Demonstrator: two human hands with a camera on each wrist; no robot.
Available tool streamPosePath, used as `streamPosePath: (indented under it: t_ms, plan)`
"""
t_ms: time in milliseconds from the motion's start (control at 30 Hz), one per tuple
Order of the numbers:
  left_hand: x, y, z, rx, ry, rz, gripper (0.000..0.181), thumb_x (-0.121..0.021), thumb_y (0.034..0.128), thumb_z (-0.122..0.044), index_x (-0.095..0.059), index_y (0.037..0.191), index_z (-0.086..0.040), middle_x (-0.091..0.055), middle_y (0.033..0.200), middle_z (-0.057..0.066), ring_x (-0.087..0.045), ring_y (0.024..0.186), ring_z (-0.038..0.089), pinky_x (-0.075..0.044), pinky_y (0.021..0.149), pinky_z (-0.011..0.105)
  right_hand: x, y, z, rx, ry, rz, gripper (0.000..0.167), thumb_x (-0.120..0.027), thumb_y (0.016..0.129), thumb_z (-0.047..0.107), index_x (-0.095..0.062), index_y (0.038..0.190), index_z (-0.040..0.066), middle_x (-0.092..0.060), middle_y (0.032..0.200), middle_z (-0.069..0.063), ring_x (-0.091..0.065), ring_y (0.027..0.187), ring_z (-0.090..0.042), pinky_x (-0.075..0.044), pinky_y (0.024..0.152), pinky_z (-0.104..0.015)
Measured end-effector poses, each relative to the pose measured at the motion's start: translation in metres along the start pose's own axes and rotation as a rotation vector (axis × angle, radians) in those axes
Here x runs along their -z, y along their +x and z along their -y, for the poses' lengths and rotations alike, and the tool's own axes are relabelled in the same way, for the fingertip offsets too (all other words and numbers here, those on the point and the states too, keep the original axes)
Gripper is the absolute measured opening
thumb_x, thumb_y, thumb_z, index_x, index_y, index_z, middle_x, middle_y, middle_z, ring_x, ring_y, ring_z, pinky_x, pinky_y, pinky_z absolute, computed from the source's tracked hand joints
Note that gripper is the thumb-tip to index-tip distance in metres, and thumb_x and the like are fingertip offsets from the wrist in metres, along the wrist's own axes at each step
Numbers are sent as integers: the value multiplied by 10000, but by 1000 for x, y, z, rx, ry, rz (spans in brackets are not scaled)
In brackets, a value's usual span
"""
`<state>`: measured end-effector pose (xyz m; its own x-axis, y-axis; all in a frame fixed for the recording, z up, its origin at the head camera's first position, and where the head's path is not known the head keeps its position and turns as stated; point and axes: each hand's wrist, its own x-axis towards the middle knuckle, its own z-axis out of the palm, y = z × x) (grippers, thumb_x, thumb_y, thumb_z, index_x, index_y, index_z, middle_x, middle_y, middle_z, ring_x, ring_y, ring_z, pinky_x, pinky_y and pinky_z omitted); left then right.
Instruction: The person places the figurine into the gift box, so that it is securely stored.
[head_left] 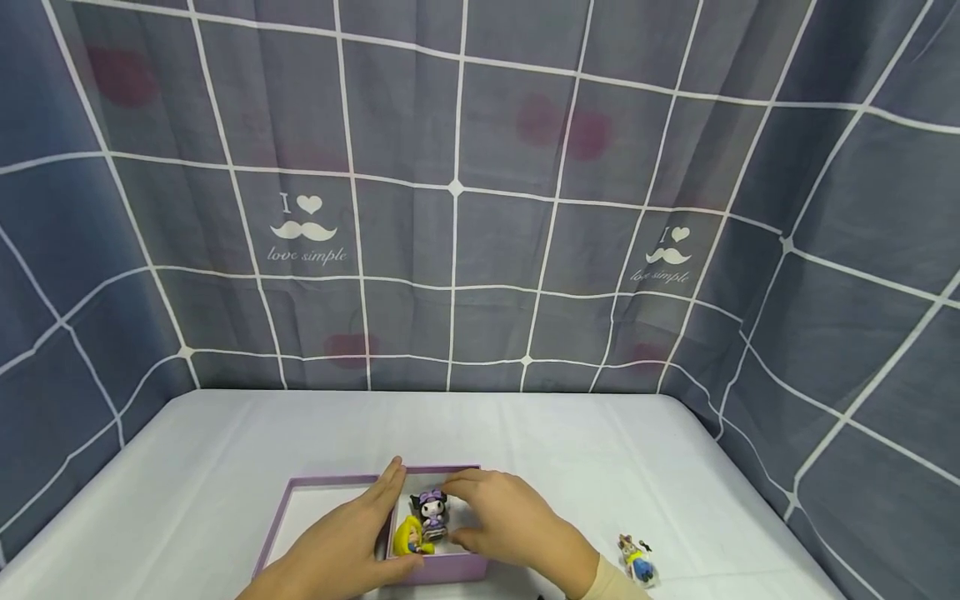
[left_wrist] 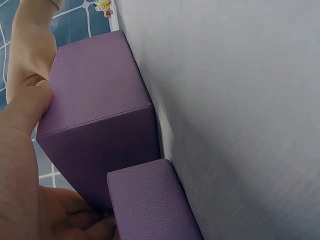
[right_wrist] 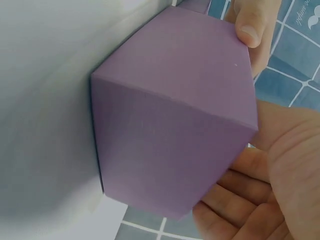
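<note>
In the head view a deep purple box (head_left: 455, 570) with a white inside holds a black-and-purple figurine (head_left: 432, 512) and a yellow-haired figurine (head_left: 408, 537). My left hand (head_left: 348, 533) grips the box at its left side, thumb on the front wall and fingers along the left wall. My right hand (head_left: 510, 521) reaches over the right wall, its fingers and thumb spread beside the black-and-purple figurine. Whether they touch it I cannot tell. In the right wrist view the box (right_wrist: 170, 135) hides the right fingertips; its corner also shows in the left wrist view (left_wrist: 100, 85).
A shallow purple-rimmed lid (head_left: 330, 481) with a white inside lies against the box on its left, partly under my left hand. To the right, a small figurine in blue and yellow (head_left: 638, 561) lies on the white table (head_left: 585, 450). Grey checked curtains (head_left: 510, 250) enclose the table.
</note>
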<state>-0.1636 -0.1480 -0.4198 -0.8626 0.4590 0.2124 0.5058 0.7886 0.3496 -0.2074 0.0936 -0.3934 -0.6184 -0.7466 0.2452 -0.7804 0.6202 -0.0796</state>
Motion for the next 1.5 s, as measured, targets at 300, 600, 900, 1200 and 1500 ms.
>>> streamPosePath:
  t_ms: [300, 600, 900, 1200, 1500]
  plan:
    - [-2, -1, 1, 5, 2, -10, 1088, -504, 814, -774, -276, 1511, 30, -234, 1576, 165, -514, 1251, 281, -499, 933, 450, 6, -16, -10, 52, 51, -66, 536, -789, 799, 318, -638, 1257, 83, -632, 1263, 23, -585, 1165, -136, -488, 954, -317]
    - [-3, 2, 0, 19, 1, -8, 1096, -507, 804, -782, -272, 1516, 17, -229, 1581, 149, -495, 1271, 274, -487, 951, 451, 16, -34, -25, 51, 126, -110, 539, -779, 813, 289, -617, 1282, 77, -614, 1300, -12, -562, 1202, -151, -470, 985, -348]
    - [-3, 2, -1, 31, 4, 5, 1101, -515, 804, -779, -255, 1523, 13, -204, 1589, 139, -476, 1290, 265, -470, 974, 449, 28, -67, -45, -55, 147, -104, 548, -771, 825, 261, -594, 1322, 116, -582, 1335, 41, -552, 1214, -150, -477, 976, -385]
    - [-3, 0, -1, 21, 0, -3, 1093, -506, 811, -777, -256, 1521, 16, -211, 1587, 141, -471, 1294, 267, -463, 980, 451, 39, -100, -69, -118, 132, -168, 546, -827, 754, 208, -638, 1258, 122, -622, 1273, 55, -595, 1149, -140, -507, 929, -383]
    - [-1, 0, -1, 41, -7, 12, 1109, -510, 795, -789, -263, 1521, 12, -211, 1589, 132, -464, 1301, 272, -456, 988, 459, 42, -127, -79, -235, 128, -155, 544, -847, 723, 248, -661, 1226, 157, -633, 1231, 109, -599, 1135, -121, -508, 923, -370]
